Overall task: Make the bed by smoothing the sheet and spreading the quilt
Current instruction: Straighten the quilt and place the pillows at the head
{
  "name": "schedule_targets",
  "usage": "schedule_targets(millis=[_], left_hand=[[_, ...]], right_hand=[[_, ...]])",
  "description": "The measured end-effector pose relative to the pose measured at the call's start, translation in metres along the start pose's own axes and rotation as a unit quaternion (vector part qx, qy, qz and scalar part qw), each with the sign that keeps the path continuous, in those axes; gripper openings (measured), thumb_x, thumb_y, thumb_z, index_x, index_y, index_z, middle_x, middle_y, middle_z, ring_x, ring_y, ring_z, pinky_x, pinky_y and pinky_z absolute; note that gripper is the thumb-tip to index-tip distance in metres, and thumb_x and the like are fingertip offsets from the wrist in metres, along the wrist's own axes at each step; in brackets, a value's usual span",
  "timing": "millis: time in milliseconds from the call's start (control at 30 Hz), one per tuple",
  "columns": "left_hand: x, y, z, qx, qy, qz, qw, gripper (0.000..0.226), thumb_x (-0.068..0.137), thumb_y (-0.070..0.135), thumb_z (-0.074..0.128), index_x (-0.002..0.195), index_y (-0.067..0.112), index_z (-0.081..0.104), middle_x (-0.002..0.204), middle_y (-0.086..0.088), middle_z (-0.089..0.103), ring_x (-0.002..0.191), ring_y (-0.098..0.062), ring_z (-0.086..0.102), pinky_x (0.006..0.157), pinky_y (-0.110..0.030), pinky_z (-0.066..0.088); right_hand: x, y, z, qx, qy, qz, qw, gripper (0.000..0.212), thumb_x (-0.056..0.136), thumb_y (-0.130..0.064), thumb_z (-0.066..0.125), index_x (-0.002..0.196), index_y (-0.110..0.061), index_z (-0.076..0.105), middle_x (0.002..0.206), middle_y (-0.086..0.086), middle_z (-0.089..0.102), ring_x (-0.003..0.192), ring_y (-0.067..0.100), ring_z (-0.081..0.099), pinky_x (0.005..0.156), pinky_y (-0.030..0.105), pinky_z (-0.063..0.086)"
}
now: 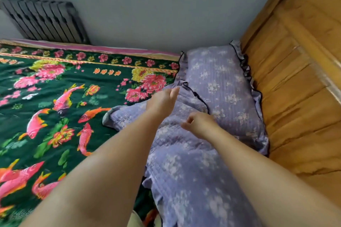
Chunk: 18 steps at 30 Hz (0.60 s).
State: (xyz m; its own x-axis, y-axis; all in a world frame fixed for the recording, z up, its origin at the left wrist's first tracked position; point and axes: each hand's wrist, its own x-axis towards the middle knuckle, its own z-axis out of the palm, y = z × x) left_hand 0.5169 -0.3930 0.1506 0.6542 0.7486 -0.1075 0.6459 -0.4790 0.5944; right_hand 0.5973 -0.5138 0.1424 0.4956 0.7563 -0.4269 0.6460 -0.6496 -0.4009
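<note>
A dark green sheet (55, 97) with pink flowers and fish covers the bed. Two purple floral pillows with dark-trimmed ruffles lie along the headboard side: the far pillow (219, 79) and the near pillow (184, 171). My left hand (163, 100) reaches forward over the seam between sheet and pillows, fingers extended, holding nothing. My right hand (198, 123) hovers over the purple fabric with loosely curled fingers, and nothing is in it. No quilt can be told apart from the pillows here.
An orange wooden headboard (299, 83) runs along the right. A grey wall (166, 14) stands behind the bed, with a dark radiator (44, 20) at the far left. A pink strip of underlying bedding (110, 49) shows at the far edge.
</note>
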Motion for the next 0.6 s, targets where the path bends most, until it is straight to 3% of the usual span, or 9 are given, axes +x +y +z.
schedule_targets(millis=[33, 100, 200, 300, 400, 600], left_hand=[[0.008, -0.01, 0.006, 0.005, -0.031, -0.021, 0.999, 0.054, 0.101, 0.048, 0.023, 0.101, 0.006, 0.058, 0.095, -0.015, 0.06, 0.083, -0.031, 0.054, 0.069, -0.037, 0.04], [0.027, -0.03, 0.019, 0.022, -0.087, -0.07, 0.993, 0.047, 0.102, 0.043, 0.027, 0.098, 0.005, 0.054, 0.087, -0.015, 0.052, 0.069, -0.026, 0.044, 0.059, -0.032, 0.03], [0.056, -0.058, 0.038, 0.043, -0.133, -0.137, 0.981, 0.035, 0.099, 0.039, 0.039, 0.1, 0.006, 0.051, 0.105, -0.021, 0.058, 0.083, -0.032, 0.05, 0.066, -0.033, 0.035], [0.077, -0.072, 0.054, 0.055, -0.177, -0.182, 0.966, 0.044, 0.094, 0.038, 0.051, 0.125, 0.008, 0.047, 0.128, -0.018, 0.05, 0.11, -0.036, 0.052, 0.087, -0.039, 0.044], [0.093, -0.071, 0.069, 0.088, -0.227, -0.187, 0.952, 0.047, 0.089, 0.036, 0.057, 0.129, 0.013, 0.047, 0.13, -0.018, 0.048, 0.116, -0.036, 0.05, 0.096, -0.041, 0.045], [0.109, -0.062, 0.071, 0.104, -0.284, -0.171, 0.938, 0.044, 0.088, 0.032, 0.059, 0.128, 0.014, 0.05, 0.133, -0.017, 0.046, 0.121, -0.035, 0.048, 0.099, -0.035, 0.04]], right_hand=[[0.015, -0.001, 0.004, 0.0, -0.006, 0.012, 1.0, 0.041, 0.093, -0.04, 0.054, 0.063, -0.014, 0.052, 0.063, 0.006, 0.052, 0.059, 0.022, 0.05, 0.055, 0.032, 0.036], [0.045, -0.002, 0.011, 0.002, -0.004, 0.04, 0.999, 0.027, 0.091, -0.04, 0.057, 0.092, -0.013, 0.063, 0.096, 0.01, 0.065, 0.086, 0.027, 0.061, 0.072, 0.035, 0.048], [0.08, 0.004, 0.02, -0.016, 0.007, 0.075, 0.997, 0.045, 0.087, -0.044, 0.059, 0.123, -0.018, 0.052, 0.13, 0.01, 0.05, 0.116, 0.032, 0.052, 0.09, 0.04, 0.045], [0.108, 0.021, 0.025, -0.034, -0.02, 0.123, 0.992, 0.074, 0.077, -0.056, 0.065, 0.137, -0.022, 0.038, 0.139, 0.011, 0.037, 0.128, 0.035, 0.04, 0.099, 0.046, 0.041], [0.13, 0.039, 0.032, -0.007, -0.088, 0.18, 0.98, 0.101, 0.066, -0.066, 0.069, 0.145, -0.022, 0.025, 0.146, 0.013, 0.028, 0.133, 0.035, 0.034, 0.106, 0.048, 0.037], [0.144, 0.038, 0.034, -0.006, -0.135, 0.204, 0.969, 0.1, 0.069, -0.063, 0.069, 0.145, -0.018, 0.023, 0.145, 0.015, 0.028, 0.132, 0.036, 0.036, 0.107, 0.043, 0.037]])
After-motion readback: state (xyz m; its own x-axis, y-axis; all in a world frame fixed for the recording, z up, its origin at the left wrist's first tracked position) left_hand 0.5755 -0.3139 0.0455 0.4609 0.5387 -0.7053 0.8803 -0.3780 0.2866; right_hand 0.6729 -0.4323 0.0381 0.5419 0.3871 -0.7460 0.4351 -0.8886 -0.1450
